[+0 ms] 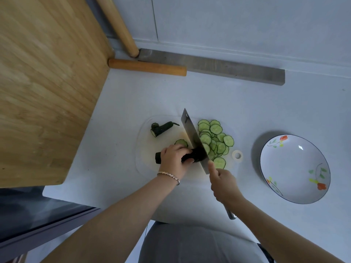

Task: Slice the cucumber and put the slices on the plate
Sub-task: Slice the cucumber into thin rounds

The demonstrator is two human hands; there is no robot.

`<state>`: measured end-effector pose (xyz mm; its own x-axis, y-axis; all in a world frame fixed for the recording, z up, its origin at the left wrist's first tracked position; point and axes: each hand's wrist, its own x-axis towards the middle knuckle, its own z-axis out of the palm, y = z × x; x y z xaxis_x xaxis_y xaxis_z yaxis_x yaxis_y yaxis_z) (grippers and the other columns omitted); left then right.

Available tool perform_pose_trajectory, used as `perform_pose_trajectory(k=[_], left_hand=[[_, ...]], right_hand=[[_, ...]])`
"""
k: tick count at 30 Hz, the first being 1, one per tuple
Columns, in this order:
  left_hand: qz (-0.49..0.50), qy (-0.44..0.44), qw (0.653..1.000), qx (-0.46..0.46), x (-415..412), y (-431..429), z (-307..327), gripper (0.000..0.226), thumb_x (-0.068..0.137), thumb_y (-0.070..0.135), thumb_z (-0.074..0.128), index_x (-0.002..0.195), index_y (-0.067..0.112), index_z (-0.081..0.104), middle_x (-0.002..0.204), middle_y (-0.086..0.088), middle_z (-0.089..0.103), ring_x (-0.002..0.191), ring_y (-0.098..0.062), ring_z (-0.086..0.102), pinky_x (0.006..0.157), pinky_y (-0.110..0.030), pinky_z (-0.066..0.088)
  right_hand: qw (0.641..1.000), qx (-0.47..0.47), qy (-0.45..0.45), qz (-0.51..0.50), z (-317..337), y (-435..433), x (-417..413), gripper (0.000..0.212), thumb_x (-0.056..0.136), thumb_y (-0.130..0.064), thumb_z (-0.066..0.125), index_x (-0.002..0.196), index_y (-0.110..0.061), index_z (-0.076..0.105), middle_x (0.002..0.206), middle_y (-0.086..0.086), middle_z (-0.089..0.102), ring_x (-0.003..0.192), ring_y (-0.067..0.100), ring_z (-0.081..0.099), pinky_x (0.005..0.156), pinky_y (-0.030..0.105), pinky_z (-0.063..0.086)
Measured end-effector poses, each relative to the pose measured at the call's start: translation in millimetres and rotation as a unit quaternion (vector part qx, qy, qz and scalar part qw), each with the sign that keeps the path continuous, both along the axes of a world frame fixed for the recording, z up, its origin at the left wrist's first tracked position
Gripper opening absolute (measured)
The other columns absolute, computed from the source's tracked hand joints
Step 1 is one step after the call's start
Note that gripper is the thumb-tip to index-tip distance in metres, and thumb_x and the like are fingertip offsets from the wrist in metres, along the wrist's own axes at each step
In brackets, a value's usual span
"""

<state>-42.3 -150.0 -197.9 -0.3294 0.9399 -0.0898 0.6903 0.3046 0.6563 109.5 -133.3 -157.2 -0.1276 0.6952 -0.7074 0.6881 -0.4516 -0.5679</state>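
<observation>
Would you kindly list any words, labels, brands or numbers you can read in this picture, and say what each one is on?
None: no readable text appears anywhere.
The plate carries only painted flowers and leaves, no lettering.
The knife blade shows a small dark mark near its tip, too small to tell whether it is writing.
The cutting board and bracelet are unmarked.

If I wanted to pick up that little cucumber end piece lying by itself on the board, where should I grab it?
Probably pinch the cucumber end piece across its thick middle, coming from above. It lies flat on the cutting board, apart from the cleaver, so both sides are open. The thin stem tip looks too narrow to hold well.
</observation>
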Motion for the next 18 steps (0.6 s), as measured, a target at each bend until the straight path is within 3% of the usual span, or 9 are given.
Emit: perform_pose_trajectory(k=[5, 10, 18], left_hand=[[0.000, -0.012, 1.000, 0.018, 0.0, -0.6, 0.4, 0.018, 0.070, 0.016, 0.073, 0.088, 0.015, 0.072, 0.093, -0.004, 0.068, 0.089, -0.029, 0.058, 0.084, -0.035, 0.031], [0.002, -0.017, 1.000, 0.026, 5.7, 4.9, 1.7, 0.017, 0.069, 0.013, 0.075, 0.086, 0.011, 0.072, 0.092, -0.007, 0.069, 0.087, -0.030, 0.059, 0.084, -0.036, 0.033], [-0.009, -0.020, 0.999, 0.036, 6.7, 8.8, -1.6, 0.018, 0.060, 0.011, 0.078, 0.077, 0.011, 0.072, 0.082, -0.008, 0.070, 0.075, -0.031, 0.063, 0.075, -0.045, 0.043]], right_hand=[[0.997, -0.029, 0.035, -0.058, 1.2, 8.3, 5.3, 0.056, 0.092, -0.058, 0.036, 0.064, -0.009, 0.038, 0.051, 0.004, 0.037, 0.042, 0.019, 0.033, 0.043, 0.023, 0.032], [0.994, -0.045, 0.065, -0.072, 17.4, 19.7, 17.6, 0.057, 0.093, -0.056, 0.037, 0.056, -0.014, 0.033, 0.038, -0.005, 0.032, 0.030, 0.011, 0.027, 0.040, 0.019, 0.026], [0.994, -0.050, 0.078, -0.050, 34.1, 16.7, 18.6, 0.055, 0.092, -0.056, 0.039, 0.056, -0.016, 0.027, 0.038, -0.008, 0.024, 0.033, 0.011, 0.020, 0.040, 0.016, 0.020]])
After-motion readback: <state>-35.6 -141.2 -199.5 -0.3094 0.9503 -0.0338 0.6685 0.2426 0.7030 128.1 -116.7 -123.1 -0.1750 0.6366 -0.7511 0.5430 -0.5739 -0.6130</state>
